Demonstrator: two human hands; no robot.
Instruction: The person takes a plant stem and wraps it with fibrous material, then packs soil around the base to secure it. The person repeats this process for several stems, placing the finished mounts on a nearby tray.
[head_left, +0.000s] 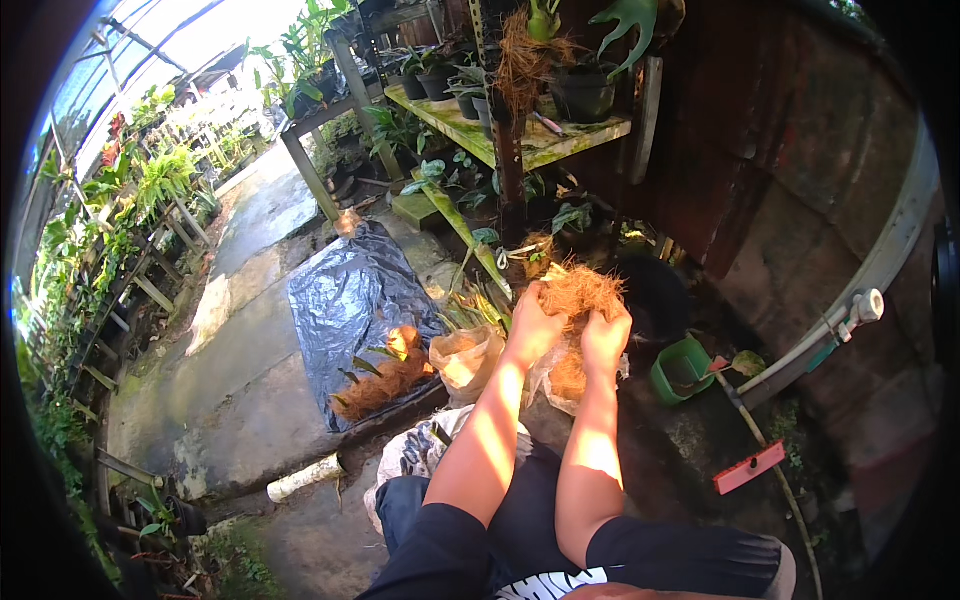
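Observation:
A shaggy clump of brown coconut fibre (581, 291) is gripped between both hands out in front of me. My left hand (536, 328) holds its left side, and my right hand (607, 337) clasps the right side with the thumb up. The fingers are partly buried in the strands. Under the hands sits an open pale sack (568, 379) with more fibre inside. Left of it stands a second open sack (466, 358), beside long green leaves (474, 309). A row of fibre-wrapped plants (386, 384) with short green shoots lies on a black plastic sheet (349, 281).
A green plastic container (681, 371) stands to the right, near a pink broom head (748, 466) on a long stick. A tap (862, 311) juts from the right. Mossy shelving (450, 124) with potted plants rises ahead. A pale tube (306, 478) lies on the concrete floor (225, 409).

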